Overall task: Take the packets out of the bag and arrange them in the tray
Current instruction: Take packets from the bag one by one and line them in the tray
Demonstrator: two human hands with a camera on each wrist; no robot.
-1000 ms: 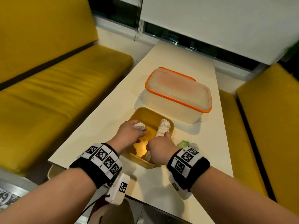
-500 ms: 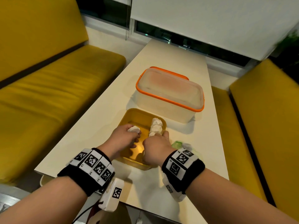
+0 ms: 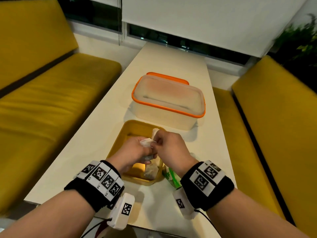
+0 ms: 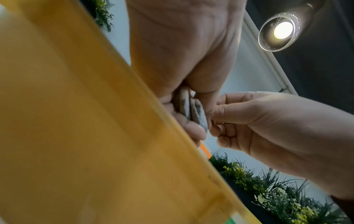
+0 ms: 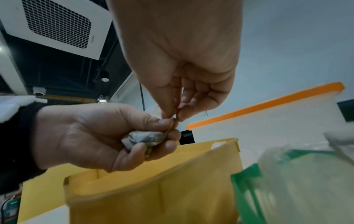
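Observation:
A yellow tray (image 3: 118,145) sits on the white table in front of me. My left hand (image 3: 135,150) hovers over it and grips small grey-white packets (image 3: 145,142); the left wrist view shows two packets (image 4: 191,109) side by side in its fingers. My right hand (image 3: 168,145) meets it from the right, and its thumb and forefinger pinch the edge of a held packet (image 5: 143,138). Another packet (image 3: 155,132) lies by the tray's far right wall, and one more packet (image 3: 151,171) rests in the near right corner. The clear bag with green print (image 3: 171,177) lies just right of the tray, partly under my right wrist.
A translucent lidded container with an orange rim (image 3: 168,102) stands right behind the tray. Yellow bench seats (image 3: 51,109) flank the narrow table on both sides. The table's near edge (image 3: 85,208) runs under my wrists.
Both hands were low in the tray, apart, each on a packet. They have risen and come together above the tray, where the right now pinches a packet that the left holds.

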